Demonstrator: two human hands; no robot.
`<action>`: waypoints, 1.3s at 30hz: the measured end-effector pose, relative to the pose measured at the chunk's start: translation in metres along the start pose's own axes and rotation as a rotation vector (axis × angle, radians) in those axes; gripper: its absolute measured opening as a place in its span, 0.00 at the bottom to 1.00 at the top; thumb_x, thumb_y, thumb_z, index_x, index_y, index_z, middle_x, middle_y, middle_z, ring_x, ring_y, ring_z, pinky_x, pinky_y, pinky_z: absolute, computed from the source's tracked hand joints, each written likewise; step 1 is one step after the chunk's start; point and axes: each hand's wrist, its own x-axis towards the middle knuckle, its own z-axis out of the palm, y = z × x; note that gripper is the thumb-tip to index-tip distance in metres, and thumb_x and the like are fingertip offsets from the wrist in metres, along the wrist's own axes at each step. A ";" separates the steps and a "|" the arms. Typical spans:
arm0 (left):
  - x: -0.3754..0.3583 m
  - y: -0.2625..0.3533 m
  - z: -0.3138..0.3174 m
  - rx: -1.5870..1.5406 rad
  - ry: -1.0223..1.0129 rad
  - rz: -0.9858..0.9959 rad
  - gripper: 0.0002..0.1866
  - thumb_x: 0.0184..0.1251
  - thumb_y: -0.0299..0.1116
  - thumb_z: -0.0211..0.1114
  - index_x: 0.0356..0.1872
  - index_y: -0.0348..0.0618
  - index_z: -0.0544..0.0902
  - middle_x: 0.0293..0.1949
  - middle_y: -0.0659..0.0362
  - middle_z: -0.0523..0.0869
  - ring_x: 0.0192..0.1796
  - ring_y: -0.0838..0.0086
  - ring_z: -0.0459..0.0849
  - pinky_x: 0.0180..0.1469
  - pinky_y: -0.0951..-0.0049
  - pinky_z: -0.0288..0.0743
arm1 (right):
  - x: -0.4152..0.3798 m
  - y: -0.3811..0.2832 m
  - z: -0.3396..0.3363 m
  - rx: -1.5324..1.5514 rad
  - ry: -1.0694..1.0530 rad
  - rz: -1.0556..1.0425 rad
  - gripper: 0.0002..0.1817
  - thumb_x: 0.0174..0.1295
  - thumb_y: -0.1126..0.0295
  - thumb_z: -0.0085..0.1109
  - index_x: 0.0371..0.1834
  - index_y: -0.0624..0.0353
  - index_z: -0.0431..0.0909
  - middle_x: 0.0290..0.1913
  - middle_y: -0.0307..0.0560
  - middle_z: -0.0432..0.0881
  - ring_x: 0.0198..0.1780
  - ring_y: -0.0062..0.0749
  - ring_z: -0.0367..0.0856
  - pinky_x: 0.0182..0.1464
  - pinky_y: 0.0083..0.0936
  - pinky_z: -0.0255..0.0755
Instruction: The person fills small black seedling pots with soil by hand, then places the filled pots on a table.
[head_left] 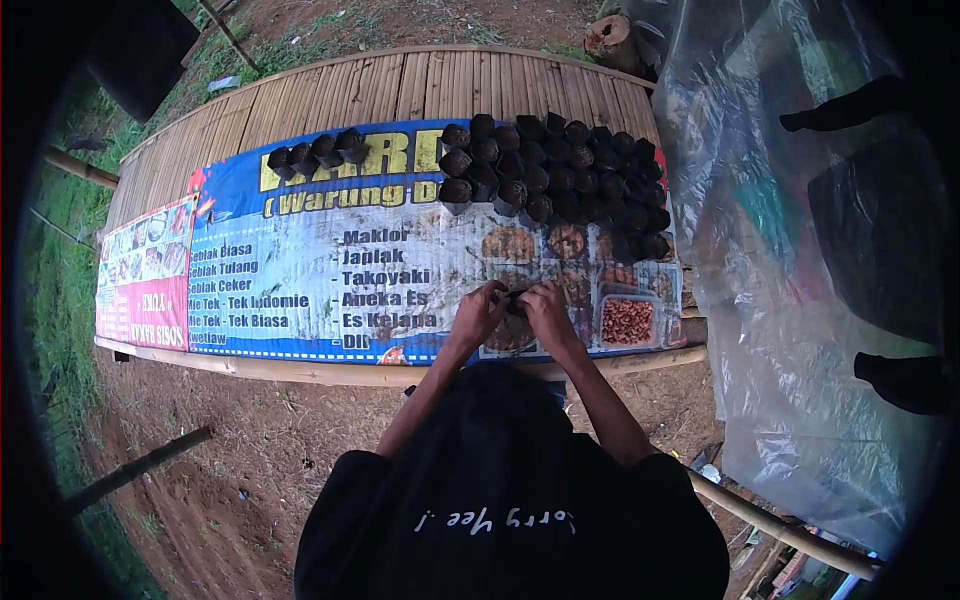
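Note:
Both my hands meet over the lower middle of a printed banner [390, 270]. My left hand [480, 312] and my right hand [547, 310] have their fingers closed on a small black planting bag [517, 302] between them. The fingers cover much of the bag, so its contents are hard to make out. To the right of my right hand sits a clear plastic container [628, 296] full of small reddish-brown seeds [627, 322]. Beyond my hands, many black planting bags with dark soil [537, 180] stand packed in rows at the banner's upper right.
A smaller group of black bags [322, 152] stands at the upper left of the banner. Under it is a bamboo-slat table [440, 85] with a bamboo front edge [280, 370]. Clear plastic sheeting [760, 300] hangs at the right. Bamboo poles [780, 525] rise around the table.

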 end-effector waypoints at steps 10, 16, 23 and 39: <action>-0.001 0.003 -0.001 0.032 -0.009 0.018 0.13 0.61 0.31 0.64 0.45 0.38 0.78 0.36 0.44 0.85 0.39 0.53 0.86 0.41 0.61 0.78 | -0.005 0.028 0.016 0.445 0.145 0.439 0.14 0.47 0.70 0.72 0.36 0.60 0.79 0.36 0.46 0.80 0.40 0.36 0.80 0.45 0.33 0.72; -0.002 0.003 -0.003 0.005 -0.026 0.002 0.13 0.60 0.29 0.63 0.45 0.36 0.78 0.36 0.42 0.84 0.40 0.50 0.85 0.41 0.58 0.77 | -0.009 0.049 0.051 0.592 0.097 0.646 0.18 0.46 0.67 0.75 0.38 0.60 0.79 0.39 0.45 0.80 0.40 0.32 0.81 0.45 0.29 0.75; -0.001 0.008 -0.004 -0.012 -0.041 -0.001 0.13 0.60 0.29 0.63 0.45 0.37 0.78 0.36 0.42 0.85 0.40 0.50 0.85 0.41 0.58 0.77 | -0.008 0.054 0.057 0.644 0.060 0.701 0.20 0.44 0.66 0.76 0.39 0.59 0.79 0.37 0.44 0.81 0.40 0.31 0.81 0.44 0.28 0.75; -0.001 -0.005 0.001 0.033 0.002 0.088 0.14 0.61 0.29 0.64 0.47 0.41 0.77 0.35 0.48 0.86 0.27 0.62 0.82 0.32 0.65 0.74 | 0.002 0.020 0.041 0.482 0.063 0.679 0.20 0.48 0.65 0.75 0.41 0.57 0.78 0.36 0.44 0.82 0.38 0.30 0.81 0.42 0.28 0.75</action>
